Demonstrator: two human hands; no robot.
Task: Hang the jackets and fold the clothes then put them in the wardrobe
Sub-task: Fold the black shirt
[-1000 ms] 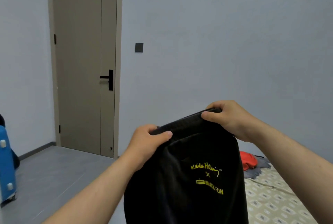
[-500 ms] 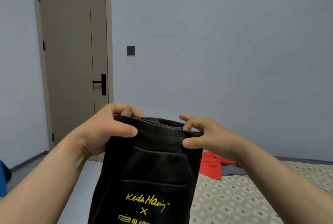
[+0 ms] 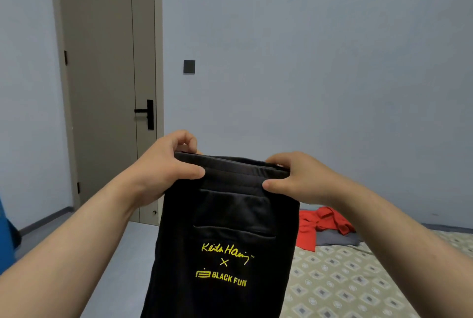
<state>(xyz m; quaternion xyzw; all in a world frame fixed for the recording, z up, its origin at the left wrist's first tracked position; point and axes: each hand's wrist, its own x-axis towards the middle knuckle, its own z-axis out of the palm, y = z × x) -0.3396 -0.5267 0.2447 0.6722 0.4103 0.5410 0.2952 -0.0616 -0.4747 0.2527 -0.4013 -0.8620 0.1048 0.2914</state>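
Your left hand [image 3: 163, 164] and right hand [image 3: 294, 179] each pinch the waistband of the black pants [image 3: 225, 241], thumbs in front, fingers behind. The pants hang upright in the air before you. A red garment [image 3: 320, 225] lies on the bed [image 3: 345, 287] at right; the door [image 3: 102, 87] is closed.

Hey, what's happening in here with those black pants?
A person is holding the black pants up in the air by the waistband, the left hand gripping one end and the right hand the other. They hang straight down. A red garment lies on the patterned bed behind.
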